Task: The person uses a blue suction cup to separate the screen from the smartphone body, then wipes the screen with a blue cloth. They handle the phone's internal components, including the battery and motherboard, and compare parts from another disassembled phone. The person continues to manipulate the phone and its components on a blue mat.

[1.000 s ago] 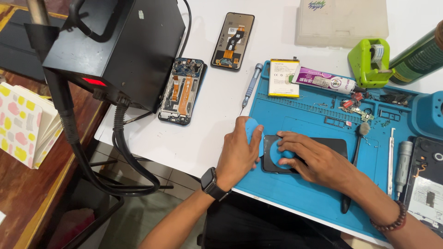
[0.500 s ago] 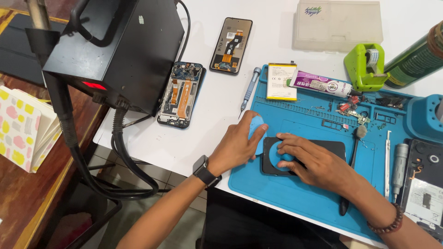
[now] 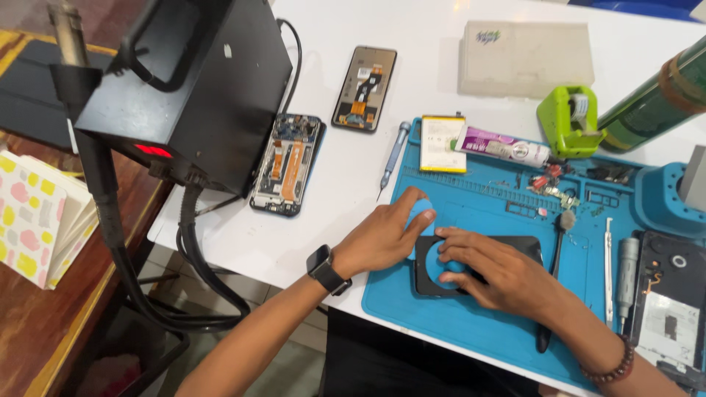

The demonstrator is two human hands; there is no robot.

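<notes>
1. Blue work mat [image 3: 471, 323]: matt, rubbery-looking, moulded ridges and trays.
2. Black phone cover [image 3: 529, 246] under both hands: dark matt plastic, smooth.
3. Table [image 3: 346, 213]: white, smooth, slight sheen.
4. Black box unit [image 3: 213, 81]: matt metal-looking casing, fine dust specks.
5. Hose [image 3: 198, 279]: black, smooth rubber-like.
6. Opened phone [image 3: 287, 163]: bare circuit parts, metal shields, orange flex strip.
7. Display panel [image 3: 364, 88]: glossy dark back.
8. Tape dispenser [image 3: 562, 121]: glossy green plastic.
9. Screwdriver [image 3: 392, 154]: brushed metal shaft.
10. Side bench [image 3: 44, 323]: varnished wood, glossy.
11. Notebook [image 3: 33, 213]: paper, matt printed cover.
12. Bracelet [image 3: 610, 364]: brown, wood-like beads.
13. Watch [image 3: 327, 270]: black matt strap.
</notes>
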